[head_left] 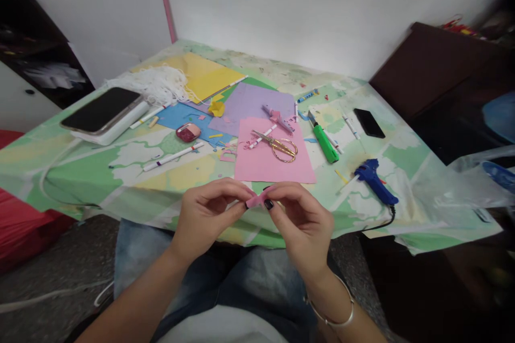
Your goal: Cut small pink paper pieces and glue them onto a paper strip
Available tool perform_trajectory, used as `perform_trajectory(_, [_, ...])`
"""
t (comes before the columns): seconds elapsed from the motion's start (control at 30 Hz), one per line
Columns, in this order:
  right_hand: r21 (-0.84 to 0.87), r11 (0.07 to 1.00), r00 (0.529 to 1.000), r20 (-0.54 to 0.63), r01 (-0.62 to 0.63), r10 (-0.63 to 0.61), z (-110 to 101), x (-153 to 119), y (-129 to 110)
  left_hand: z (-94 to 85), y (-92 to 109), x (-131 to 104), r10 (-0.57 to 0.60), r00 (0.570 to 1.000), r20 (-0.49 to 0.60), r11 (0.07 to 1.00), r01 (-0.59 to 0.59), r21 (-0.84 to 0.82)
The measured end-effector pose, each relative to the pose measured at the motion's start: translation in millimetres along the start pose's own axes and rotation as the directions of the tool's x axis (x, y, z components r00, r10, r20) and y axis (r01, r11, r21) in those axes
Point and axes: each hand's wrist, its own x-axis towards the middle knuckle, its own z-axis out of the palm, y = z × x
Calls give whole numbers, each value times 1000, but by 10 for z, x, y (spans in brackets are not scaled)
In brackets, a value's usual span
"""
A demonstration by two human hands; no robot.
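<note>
Head view shows the left hand [201, 220] and right hand [308, 225] both pinching a small pink piece [254, 201] between them, just nearside of the pink sheet [257, 163], its long axis running roughly hand to hand (neither is nearer), its ends hidden in the grip and its shape unclear.

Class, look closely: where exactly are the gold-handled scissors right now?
In the head view, the gold-handled scissors lie near the middle of the table, on the pink sheet, to the left of the green cutter.
</note>
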Motion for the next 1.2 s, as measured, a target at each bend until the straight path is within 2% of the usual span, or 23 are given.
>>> perform_trajectory(0.13, [-14,1000,1000,19,20,-20,-1,-23,1,-4,50,-8,59,998,-3,997,-59,51])
perform_trajectory(0.37, [-19,999,997,54,51,-50,-26,-50,-16,-15,44,-44,120,991,56,991,-124,57])
perform_trajectory(0.5, [-32,994,994,37,105,-104,-4,-55,-10,18,5,-73,209,978,11,969,-209,134])
perform_trajectory(0.6, [-69,992,994,-14,108,-109,27,-70,12,50,-27,-94,301,953,-37,929,-285,236])
perform_trajectory(0.73, [-97,989,992,-46,115,-120,54,-93,45,72,-47,-119,422,906,-22,858,-391,332])
perform_trajectory(1.0, [-51,995,990,-106,86,-91,82,-106,59,85,-34,-158,507,862,7,765,-454,456])
perform_trajectory(1.2, [73,994,992,-102,83,-76,126,-91,22,87,-41,-161,511,860,-4,762,-451,466])
